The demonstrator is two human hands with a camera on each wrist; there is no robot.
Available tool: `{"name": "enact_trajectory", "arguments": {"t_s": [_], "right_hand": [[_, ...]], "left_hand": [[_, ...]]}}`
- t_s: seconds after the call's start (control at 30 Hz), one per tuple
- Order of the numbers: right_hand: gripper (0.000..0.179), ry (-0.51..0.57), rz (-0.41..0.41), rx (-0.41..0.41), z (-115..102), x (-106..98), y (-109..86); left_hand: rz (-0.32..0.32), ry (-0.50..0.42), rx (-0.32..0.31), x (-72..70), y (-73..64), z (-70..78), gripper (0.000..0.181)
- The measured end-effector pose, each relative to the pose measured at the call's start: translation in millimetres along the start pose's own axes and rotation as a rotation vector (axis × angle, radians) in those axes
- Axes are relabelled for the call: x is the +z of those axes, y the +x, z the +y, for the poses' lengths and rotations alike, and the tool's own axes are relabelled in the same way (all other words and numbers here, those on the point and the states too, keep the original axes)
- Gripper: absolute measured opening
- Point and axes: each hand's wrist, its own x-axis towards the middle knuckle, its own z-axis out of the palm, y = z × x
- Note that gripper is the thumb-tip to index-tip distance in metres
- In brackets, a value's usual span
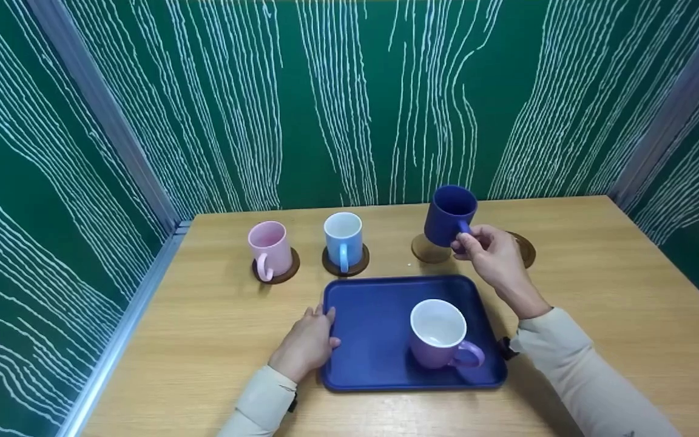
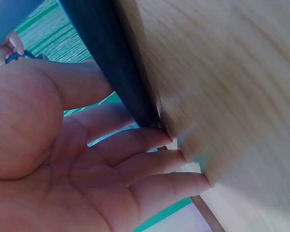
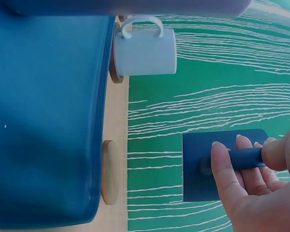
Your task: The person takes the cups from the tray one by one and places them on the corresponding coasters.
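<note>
My right hand (image 1: 498, 258) holds a dark blue mug (image 1: 446, 218) by its handle, above a wooden coaster (image 1: 431, 249) at the back of the table. In the right wrist view the mug (image 3: 198, 179) hangs clear of the coaster, with fingers and thumb around the handle. My left hand (image 1: 306, 343) touches the left edge of a dark blue tray (image 1: 368, 340). From the left wrist view, its fingers look mostly straight, with fingertips against the table beside the tray's side. On the tray's right half stands a purple mug (image 1: 431, 355) with a white inside, its handle pointing right.
A pink mug (image 1: 273, 249) and a light blue mug (image 1: 349, 240) stand on dark round coasters behind and left of the tray. Another coaster (image 1: 525, 249) lies partly behind my right hand. Green walls with white lines (image 1: 325, 121) enclose the wooden table (image 1: 204, 340).
</note>
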Motion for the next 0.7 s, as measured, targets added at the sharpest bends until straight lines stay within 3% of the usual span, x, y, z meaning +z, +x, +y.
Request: {"name": "enact_trajectory", "arguments": {"t_s": [0.4,0.7], "right_hand": [[0.023,0.035,-0.002,0.058,23,16,17.9],[0.024,-0.025,-0.013,0.105,40,23,26.2]], "left_hand": [[-0.005,-0.002,-0.008,1.2,0.2,-0.7,0.060],[-0.011,-0.004,-0.022,0.9,2.0,-0.6,0.060]]}}
